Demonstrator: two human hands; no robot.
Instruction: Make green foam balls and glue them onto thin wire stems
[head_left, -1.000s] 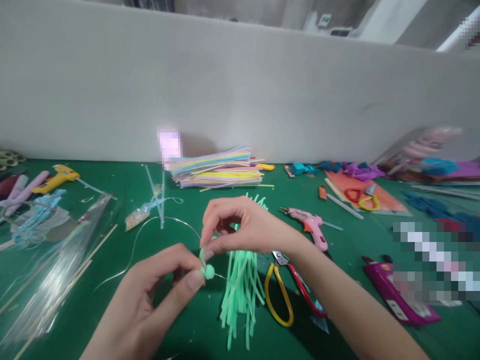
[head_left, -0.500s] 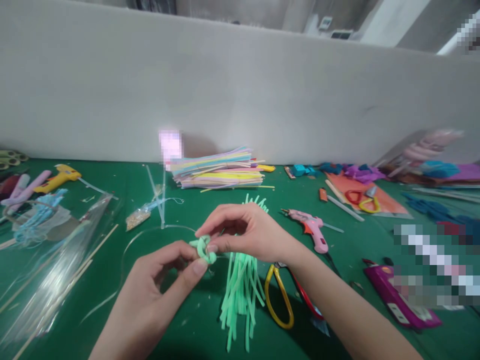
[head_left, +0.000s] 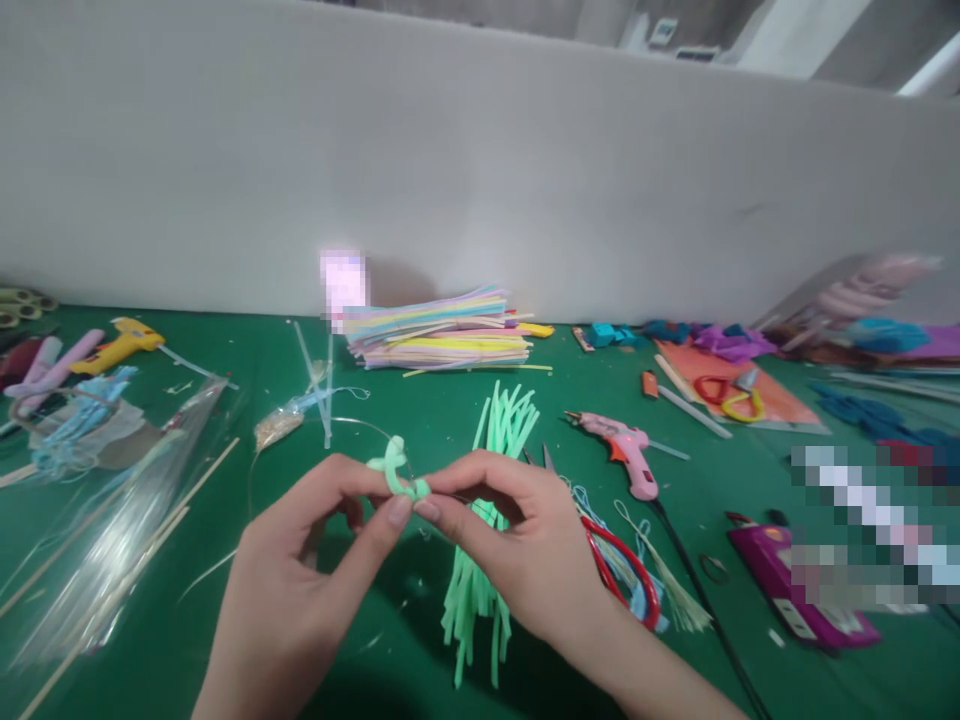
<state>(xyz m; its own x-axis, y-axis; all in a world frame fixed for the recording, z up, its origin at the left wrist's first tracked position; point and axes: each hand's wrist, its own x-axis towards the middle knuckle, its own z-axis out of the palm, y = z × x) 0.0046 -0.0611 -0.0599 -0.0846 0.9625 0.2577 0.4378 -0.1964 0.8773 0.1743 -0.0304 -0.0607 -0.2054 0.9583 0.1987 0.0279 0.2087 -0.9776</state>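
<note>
A short mint-green pipe cleaner [head_left: 394,466], curled along a thin wire, is pinched between thumb and forefinger of my left hand [head_left: 307,560]. My right hand [head_left: 517,540] closes its thumb and forefinger on the lower right end of the same piece, its fingertips meeting the left ones. The thin wire [head_left: 361,424] arcs away to the left behind my left hand. Under and behind my right hand lies a bundle of straight mint-green pipe cleaners [head_left: 472,600], partly covered. Red-handled scissors [head_left: 637,570] show beside my right wrist, partly hidden by it.
Pastel pipe cleaners [head_left: 442,335] are stacked by the grey partition [head_left: 480,170]. A pink glue gun [head_left: 622,450] lies right, a yellow one [head_left: 124,345] far left. Clear plastic sleeves [head_left: 127,550], a small bag of beads [head_left: 279,425] and a purple case [head_left: 802,590] sit on the green table.
My right hand has come down and turned, from above the curl to its lower right end. The curled piece stands more upright and open. More of the green bundle's top shows.
</note>
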